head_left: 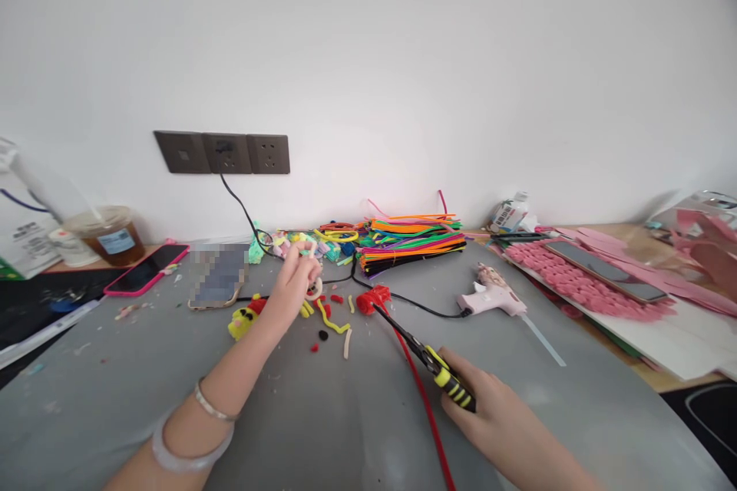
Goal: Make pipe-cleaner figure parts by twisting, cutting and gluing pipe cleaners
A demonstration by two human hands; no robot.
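My right hand (pixel 487 403) is wrapped round the yellow-and-black handles of long-nose pliers (pixel 426 357). Their tips point at a red bundle of fuzzy stems (pixel 374 299), from which a long red pipe cleaner (pixel 423 399) runs toward the near edge. My left hand (pixel 296 276) reaches over the middle of the table, fingers pinched together at the heap of small coloured pieces (pixel 331 245). What it holds, if anything, is too small to make out. A pale ring-shaped piece (pixel 314 289) shows by its fingers. Beneath the forearm lies a yellow fuzzy figure (pixel 242 322) with black spots.
Bundled pipe cleaners (pixel 411 253) lie by the wall. A pink glue gun (pixel 492 295) rests on the right, its black cord crossing the table. Phones (pixel 222 276), a drink cup (pixel 118 238) and pink braided material (pixel 541 268) stand around. Scraps (pixel 334 322) are scattered centrally.
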